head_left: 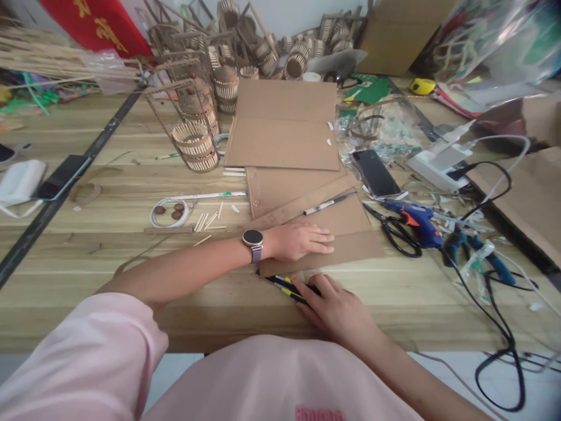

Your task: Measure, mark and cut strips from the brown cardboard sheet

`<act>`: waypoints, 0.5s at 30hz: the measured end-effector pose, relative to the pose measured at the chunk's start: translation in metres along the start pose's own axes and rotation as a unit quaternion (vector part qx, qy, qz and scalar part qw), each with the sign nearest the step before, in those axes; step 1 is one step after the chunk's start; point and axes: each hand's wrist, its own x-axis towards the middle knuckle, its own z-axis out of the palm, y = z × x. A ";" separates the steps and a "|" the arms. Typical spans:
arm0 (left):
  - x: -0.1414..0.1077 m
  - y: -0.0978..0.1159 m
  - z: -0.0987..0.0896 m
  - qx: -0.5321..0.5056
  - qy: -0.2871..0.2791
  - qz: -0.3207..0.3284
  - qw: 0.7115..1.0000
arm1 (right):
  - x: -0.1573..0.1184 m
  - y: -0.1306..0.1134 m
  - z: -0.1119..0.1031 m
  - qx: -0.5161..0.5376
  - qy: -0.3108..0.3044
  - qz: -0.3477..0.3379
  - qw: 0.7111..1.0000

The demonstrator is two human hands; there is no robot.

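My left hand (298,241) lies flat on a sheet of brown cardboard (355,248), fingers stretched to the right. Close to the table's front edge, my right hand (326,301) is wrapped round a black and yellow utility knife (289,287), whose tip points left at the cardboard's lower edge. Beyond my left hand a pen (329,202) rests on the cardboard beside a long cardboard strip (302,200). More folded cardboard (284,140) is stacked farther back.
Black scissors (397,231), a blue glue gun (416,222), pliers (477,248) and a phone (376,173) lie right. Small bamboo baskets (195,146) stand at the back left; short sticks (210,221) and a white cable coil (169,213) lie left. A power strip (440,166) sits right.
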 end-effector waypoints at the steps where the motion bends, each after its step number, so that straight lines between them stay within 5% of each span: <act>1: 0.000 0.000 0.000 -0.001 0.000 0.002 1.000 | 0.003 0.003 -0.004 0.003 -0.010 -0.018 1.000; 8: -0.001 -0.001 -0.001 0.007 -0.001 0.001 1.000 | 0.012 0.014 -0.020 0.033 -0.057 -0.097 0.993; 15: -0.012 0.019 -0.013 0.033 0.006 -0.029 0.999 | -0.020 0.042 -0.034 -0.004 -0.027 -0.110 0.994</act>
